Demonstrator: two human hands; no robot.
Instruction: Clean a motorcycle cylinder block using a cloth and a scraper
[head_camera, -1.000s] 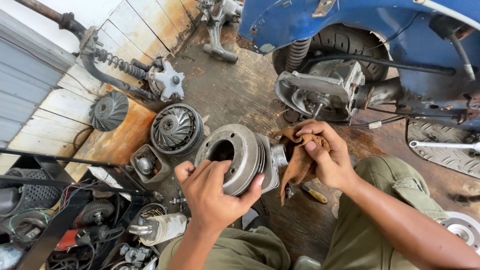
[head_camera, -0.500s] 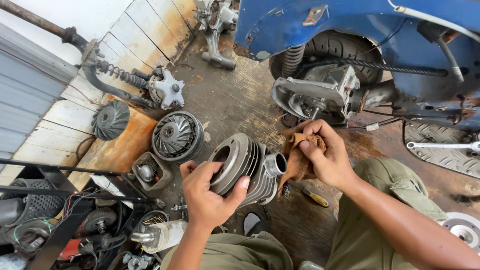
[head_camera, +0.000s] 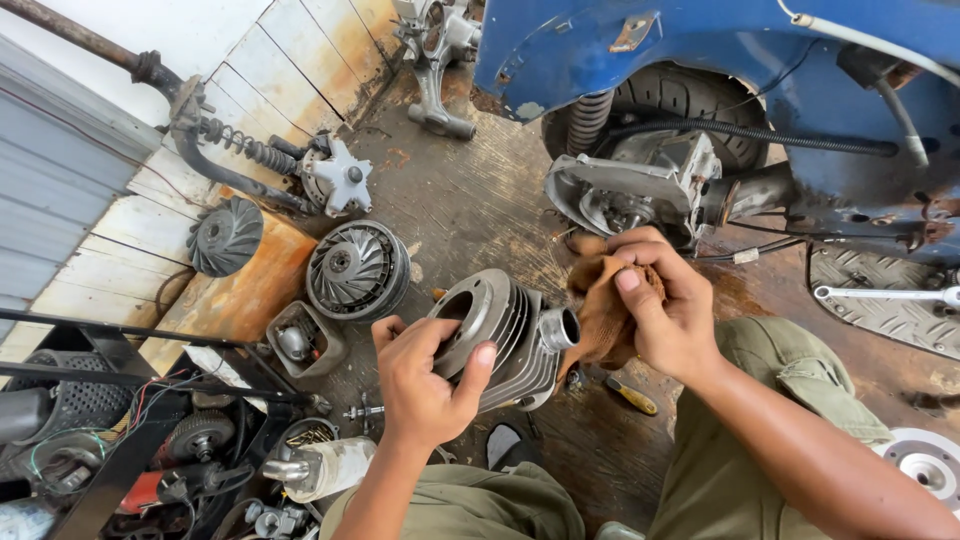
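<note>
While the left hand (head_camera: 425, 385) grips the finned metal cylinder (head_camera: 500, 340) by its flange, the part has tilted further since 0.5 s ago, its bore now turned more toward the scooter (head_camera: 720, 60). Closed around a brown rag (head_camera: 600, 310), the right hand (head_camera: 665, 305) presses it beside the cylinder's port, above the concrete floor (head_camera: 470, 190).

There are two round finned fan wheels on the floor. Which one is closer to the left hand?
The larger, shinier fan wheel, lying on the concrete just beyond the left hand. The darker, smaller fan wheel rests farther off against the wooden boards.
</note>
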